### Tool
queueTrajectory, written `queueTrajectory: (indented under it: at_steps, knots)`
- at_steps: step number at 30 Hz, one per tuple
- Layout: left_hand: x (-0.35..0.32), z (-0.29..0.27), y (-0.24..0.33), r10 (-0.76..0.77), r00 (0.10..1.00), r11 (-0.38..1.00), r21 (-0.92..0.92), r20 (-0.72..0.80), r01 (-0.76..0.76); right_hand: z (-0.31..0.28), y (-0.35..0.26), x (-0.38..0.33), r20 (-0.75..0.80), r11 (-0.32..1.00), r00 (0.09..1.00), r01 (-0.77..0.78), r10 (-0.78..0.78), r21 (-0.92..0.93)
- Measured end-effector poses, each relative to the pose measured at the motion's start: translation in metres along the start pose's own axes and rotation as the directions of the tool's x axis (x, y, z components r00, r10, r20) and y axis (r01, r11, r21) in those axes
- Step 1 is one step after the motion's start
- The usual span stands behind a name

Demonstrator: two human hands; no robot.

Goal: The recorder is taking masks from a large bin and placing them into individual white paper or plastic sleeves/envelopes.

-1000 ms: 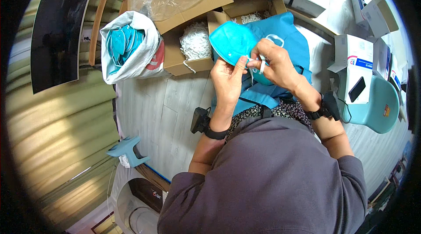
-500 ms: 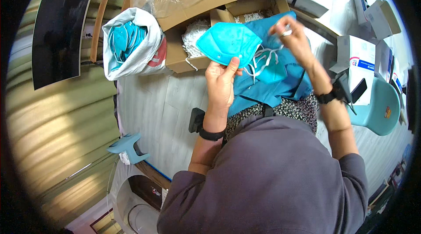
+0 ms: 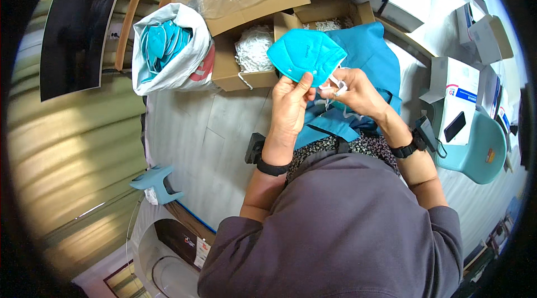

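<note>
A turquoise folded face mask [image 3: 307,56] is held up over my lap. My left hand [image 3: 288,105] pinches its lower edge, thumb on the near face. By the mask's lower right corner my right hand [image 3: 362,97] has its fingers closed on a white elastic strap [image 3: 339,82]. The fingertips are close to the mask; whether they touch it I cannot tell. Below the hands, blue cloth [image 3: 369,46] covers my lap, and loose white straps lie there, partly hidden by my right hand.
A white sack [image 3: 201,32] full of turquoise masks stands at the left. Beside it, an open cardboard box [image 3: 226,66] holds a pile of white straps [image 3: 254,49]. At the right, white boxes [image 3: 458,88] and a phone [image 3: 455,127] rest on a turquoise chair [image 3: 486,150].
My right hand has come down and left from above the cloth to the mask's lower right corner, taking hold of a strap there. The mask has shifted slightly right in my left hand.
</note>
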State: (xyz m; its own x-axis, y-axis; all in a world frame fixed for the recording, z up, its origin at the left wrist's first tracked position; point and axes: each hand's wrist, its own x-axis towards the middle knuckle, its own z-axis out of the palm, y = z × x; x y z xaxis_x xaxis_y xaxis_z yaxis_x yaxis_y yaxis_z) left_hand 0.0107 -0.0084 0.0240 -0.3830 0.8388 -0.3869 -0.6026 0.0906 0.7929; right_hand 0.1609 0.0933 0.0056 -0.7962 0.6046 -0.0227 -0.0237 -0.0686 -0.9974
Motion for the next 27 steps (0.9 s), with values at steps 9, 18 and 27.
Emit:
queueTrajectory:
  at_steps: [9,18,27]
  knots:
    - [-0.012,0.005,-0.021,-0.11,0.994,0.989,0.104,0.014,0.108,0.008,0.035,0.018,-0.382,0.903,0.879,-0.112,0.284,0.415]
    - [-0.045,-0.026,-0.022,-0.085,0.995,0.979,0.181,-0.06,0.094,-0.132,0.023,0.033,-0.391,0.522,0.883,0.213,0.258,0.826]
    - [0.041,-0.183,0.148,0.488,0.791,0.847,-0.019,-0.37,-0.531,-0.086,0.02,-0.005,-0.444,0.785,0.813,-0.025,0.376,0.619]
